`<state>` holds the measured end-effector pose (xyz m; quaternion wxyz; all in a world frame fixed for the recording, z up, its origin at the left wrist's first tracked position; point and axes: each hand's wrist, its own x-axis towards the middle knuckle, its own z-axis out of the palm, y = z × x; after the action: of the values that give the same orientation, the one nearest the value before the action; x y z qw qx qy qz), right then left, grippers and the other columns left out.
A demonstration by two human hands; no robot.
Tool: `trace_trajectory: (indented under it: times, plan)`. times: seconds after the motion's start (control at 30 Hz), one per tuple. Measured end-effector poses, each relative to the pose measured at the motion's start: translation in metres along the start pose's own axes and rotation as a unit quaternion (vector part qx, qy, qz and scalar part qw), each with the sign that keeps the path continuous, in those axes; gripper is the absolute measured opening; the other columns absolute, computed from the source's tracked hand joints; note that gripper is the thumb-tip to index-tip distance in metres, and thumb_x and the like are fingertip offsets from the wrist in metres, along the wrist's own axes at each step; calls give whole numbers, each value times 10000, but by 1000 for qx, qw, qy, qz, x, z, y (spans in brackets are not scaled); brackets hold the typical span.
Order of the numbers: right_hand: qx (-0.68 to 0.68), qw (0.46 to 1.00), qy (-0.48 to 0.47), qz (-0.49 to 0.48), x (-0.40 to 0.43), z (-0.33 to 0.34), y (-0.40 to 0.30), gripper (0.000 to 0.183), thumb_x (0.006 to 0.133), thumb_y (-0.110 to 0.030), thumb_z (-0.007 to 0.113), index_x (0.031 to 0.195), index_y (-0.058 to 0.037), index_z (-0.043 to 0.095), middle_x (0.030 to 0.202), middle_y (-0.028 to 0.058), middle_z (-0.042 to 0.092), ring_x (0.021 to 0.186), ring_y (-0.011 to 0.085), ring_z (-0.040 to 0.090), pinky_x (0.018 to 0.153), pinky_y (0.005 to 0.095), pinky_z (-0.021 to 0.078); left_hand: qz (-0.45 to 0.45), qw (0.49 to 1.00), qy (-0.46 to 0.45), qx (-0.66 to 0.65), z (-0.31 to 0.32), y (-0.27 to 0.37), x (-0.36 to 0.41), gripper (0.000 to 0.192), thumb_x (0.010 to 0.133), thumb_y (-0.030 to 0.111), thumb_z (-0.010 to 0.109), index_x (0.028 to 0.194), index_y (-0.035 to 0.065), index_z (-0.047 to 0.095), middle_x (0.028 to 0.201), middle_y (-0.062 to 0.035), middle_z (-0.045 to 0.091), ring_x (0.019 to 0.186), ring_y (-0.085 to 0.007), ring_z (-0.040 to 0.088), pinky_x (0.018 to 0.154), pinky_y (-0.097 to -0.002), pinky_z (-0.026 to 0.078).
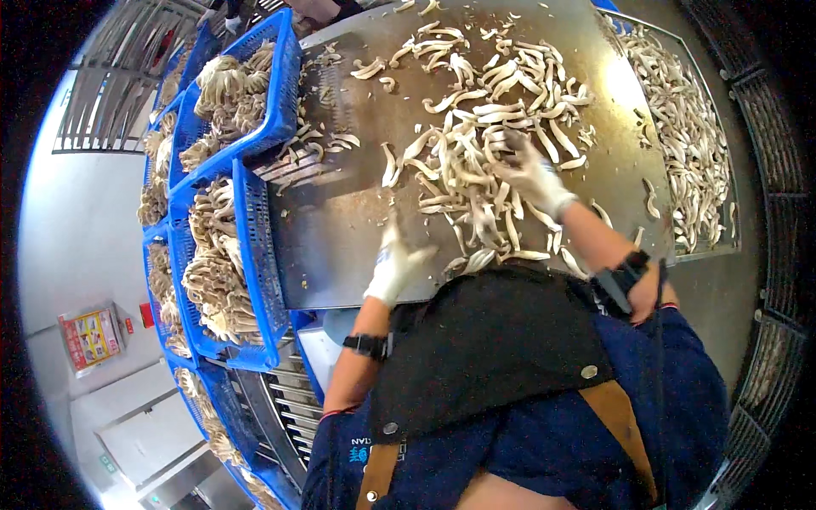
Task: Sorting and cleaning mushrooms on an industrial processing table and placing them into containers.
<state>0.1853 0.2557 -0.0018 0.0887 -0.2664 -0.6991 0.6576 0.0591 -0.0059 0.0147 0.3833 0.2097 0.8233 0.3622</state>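
Note:
Elongated pale mushrooms [503, 115] lie in a loose heap on the metal worktable [344, 248]. My right hand [532, 172], in a white glove, reaches into the heap from the right; its fingertips are among the mushrooms, and whether they grip one cannot be told. Left of the heap's near part, my gloved left hand [398, 261] is over the bare metal, somewhat blurred, with thumb and fingers apart and nothing in it. Small scraps and cut mushroom pieces are scattered at the table's left side.
Blue plastic baskets of clustered mushrooms [290, 83] line the table's left edge, with a nearer basket [252, 255] and more behind. At the far right, a metal tray [704, 256] holds many loose mushrooms. Part of another person [233, 24] shows at the top left.

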Motion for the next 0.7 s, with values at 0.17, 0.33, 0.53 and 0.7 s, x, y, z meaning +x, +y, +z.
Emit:
trace_trajectory:
  times: [0.17, 0.33, 0.53, 0.7]
  plan:
    - [-498, 857, -31, -126, -101, -67, 43, 814, 647, -285, 751, 1309, 26, 393, 1435, 266, 239, 1291, 427, 312, 1070, 492, 272, 120, 929, 93, 337, 1, -132, -55, 1186, 485, 512, 831, 1417, 44, 266, 1436, -315, 196, 1347, -483, 145, 1090, -582, 117]
    - [-610, 781, -125, 35, -130, -21, 96, 830, 673, -577, 661, 1356, -156, 446, 1457, 253, 198, 1351, 399, 203, 1084, 610, 110, 284, 890, 93, 344, 67, -122, -2, 1087, 479, 574, 798, 1357, 105, 362, 1437, -318, 193, 1343, -492, 155, 1056, -655, 81]
    - [-527, 831, 107, -142, 18, 19, 108, 818, 704, -324, 689, 1410, -111, 335, 1473, 250, 188, 1355, 421, 201, 1072, 579, 187, 331, 860, 128, 367, 86, 9, 113, 946, 612, 480, 759, 1369, 55, 385, 1407, -319, 273, 1323, -473, 237, 1005, -675, 193]
    - [-426, 859, 118, -260, 43, -48, 24, 766, 670, -292, 759, 1321, -53, 435, 1419, 245, 293, 1258, 380, 378, 1034, 413, 354, 330, 888, 195, 253, 24, 39, 167, 897, 698, 78, 715, 1442, 57, 214, 1443, -239, 240, 1293, -350, 322, 1070, -422, 308]
